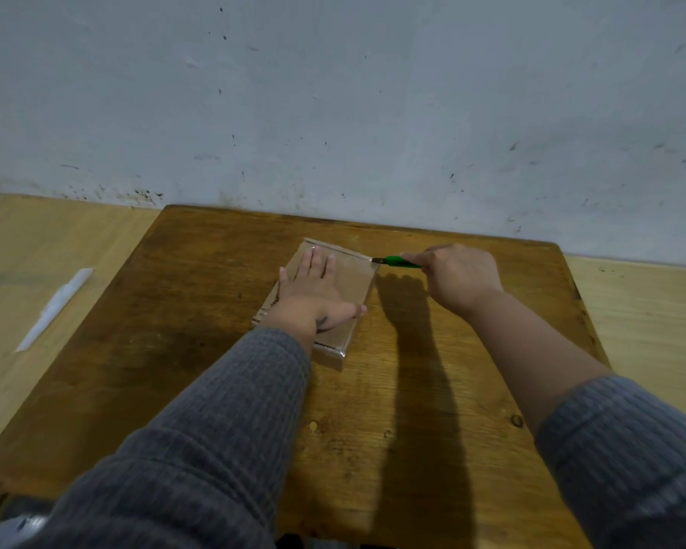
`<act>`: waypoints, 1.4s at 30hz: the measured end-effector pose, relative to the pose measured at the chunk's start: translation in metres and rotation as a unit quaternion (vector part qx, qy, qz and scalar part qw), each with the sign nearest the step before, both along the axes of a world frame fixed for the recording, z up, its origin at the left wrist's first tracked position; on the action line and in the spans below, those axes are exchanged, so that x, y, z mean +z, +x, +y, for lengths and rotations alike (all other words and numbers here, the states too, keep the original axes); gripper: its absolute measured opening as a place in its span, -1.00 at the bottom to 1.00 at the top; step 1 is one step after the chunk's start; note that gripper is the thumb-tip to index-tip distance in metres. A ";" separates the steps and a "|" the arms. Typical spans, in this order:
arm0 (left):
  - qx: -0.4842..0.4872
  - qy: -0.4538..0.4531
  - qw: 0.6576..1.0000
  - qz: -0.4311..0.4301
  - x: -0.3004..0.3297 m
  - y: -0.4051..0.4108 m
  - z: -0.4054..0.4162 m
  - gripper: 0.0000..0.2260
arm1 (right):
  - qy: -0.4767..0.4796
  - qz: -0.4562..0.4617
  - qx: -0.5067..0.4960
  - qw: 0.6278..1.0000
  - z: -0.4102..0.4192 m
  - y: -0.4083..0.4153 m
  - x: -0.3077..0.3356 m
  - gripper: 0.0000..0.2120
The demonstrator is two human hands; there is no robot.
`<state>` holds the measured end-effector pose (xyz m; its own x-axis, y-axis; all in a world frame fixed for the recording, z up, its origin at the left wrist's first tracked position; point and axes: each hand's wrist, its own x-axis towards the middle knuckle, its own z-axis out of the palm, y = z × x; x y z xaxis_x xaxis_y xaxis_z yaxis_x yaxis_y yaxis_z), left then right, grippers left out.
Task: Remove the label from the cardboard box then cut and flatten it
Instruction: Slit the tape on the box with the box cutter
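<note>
1. The left hand (313, 295) lies flat on top of the cardboard box (349, 279), fingers straight and spread, thumb stretched toward the box's right edge.
2. The right hand (458, 277) is curled round the green cutter (401, 262), whose blade tip touches the far right corner of the box, by the taped edge.
3. The box sits closed near the middle of the dark wooden desk (214, 311); its contents, if any, cannot be seen.
4. The left hand covers much of the box's top, so a label there cannot be made out.
5. Most of the cutter's handle is hidden inside the right hand.
6. A white strip (56, 307) lies on the lighter surface (36, 251) to the left; what it is stays unclear.
7. Both grey sleeves (199, 449) are cut off by the lower frame edge.
</note>
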<state>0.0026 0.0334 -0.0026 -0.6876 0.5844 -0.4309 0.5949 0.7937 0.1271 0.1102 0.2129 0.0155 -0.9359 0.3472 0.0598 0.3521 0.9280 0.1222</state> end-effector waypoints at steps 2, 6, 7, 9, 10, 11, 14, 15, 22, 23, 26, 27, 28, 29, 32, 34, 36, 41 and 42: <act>0.004 -0.006 1.000 -0.006 0.000 -0.001 0.001 -0.05 | -0.006 -0.006 -0.007 1.000 -0.002 0.000 -0.001 -0.53; 0.009 -0.007 1.000 -0.013 0.002 0.000 0.001 -0.04 | -0.044 -0.003 -0.019 0.999 -0.001 0.015 0.000 -0.55; 0.008 -0.008 1.000 -0.013 0.003 0.001 0.000 -0.04 | -0.058 0.001 -0.024 0.998 -0.001 0.019 -0.001 -0.56; 0.006 -0.008 1.000 -0.014 0.004 0.002 -0.001 -0.05 | -0.076 0.010 -0.027 0.997 -0.002 0.022 -0.002 -0.59; 0.006 -0.006 1.000 -0.014 0.004 0.002 -0.001 -0.05 | -0.084 0.014 -0.032 0.996 -0.002 0.022 -0.003 -0.59; 0.006 -0.004 1.000 -0.014 0.004 0.002 -0.001 -0.05 | -0.094 0.014 -0.041 0.995 -0.003 0.023 -0.002 -0.60; 0.004 -0.005 1.000 -0.014 0.003 0.001 -0.002 -0.05 | -0.108 -0.004 -0.061 0.992 -0.001 0.034 -0.006 -0.59; 0.005 -0.007 1.000 -0.013 0.002 0.001 -0.001 -0.05 | -0.122 0.001 -0.075 0.990 0.000 0.040 -0.007 -0.59; 0.012 -0.011 1.000 -0.015 -0.002 0.000 0.000 -0.04 | -0.363 0.190 -0.228 0.883 -0.007 0.034 -0.004 -0.69; 0.010 -0.011 1.000 -0.014 -0.002 0.000 0.000 -0.04 | -0.413 0.221 -0.248 0.848 -0.008 0.033 -0.003 -0.67; 0.001 -0.008 1.000 -0.011 -0.001 0.000 -0.001 -0.04 | -0.544 0.269 -0.293 0.739 -0.012 0.034 -0.001 -0.57; -0.002 -0.006 1.000 -0.010 -0.001 -0.001 -0.001 -0.04 | -0.578 0.280 -0.298 0.707 -0.014 0.035 0.000 -0.53; -0.006 -0.005 1.000 -0.007 -0.001 -0.001 -0.002 -0.04 | -0.599 0.286 -0.300 0.685 -0.015 0.034 0.000 -0.49; -0.010 -0.006 1.000 -0.003 -0.002 -0.002 -0.002 -0.03 | -0.609 0.286 -0.303 0.675 -0.016 0.033 -0.002 -0.44; -0.024 -0.011 1.000 0.006 -0.002 -0.003 -0.003 -0.02 | -0.613 0.267 -0.313 0.675 -0.020 0.029 -0.008 -0.37; -0.031 -0.008 0.999 0.007 -0.003 -0.003 -0.005 -0.03 | -0.575 0.268 -0.326 0.701 -0.025 0.026 -0.012 -0.40; -0.039 -0.004 0.999 0.010 -0.005 -0.003 -0.007 -0.02 | -0.501 0.265 -0.348 0.747 -0.032 0.023 -0.018 -0.47; -0.074 0.016 0.997 0.030 -0.010 -0.014 -0.015 -0.03 | -0.434 0.249 -0.409 0.763 -0.043 0.018 -0.046 -0.61; -0.080 0.023 0.996 0.033 -0.010 -0.017 -0.016 -0.06 | -0.433 0.242 -0.410 0.765 -0.044 0.017 -0.052 -0.61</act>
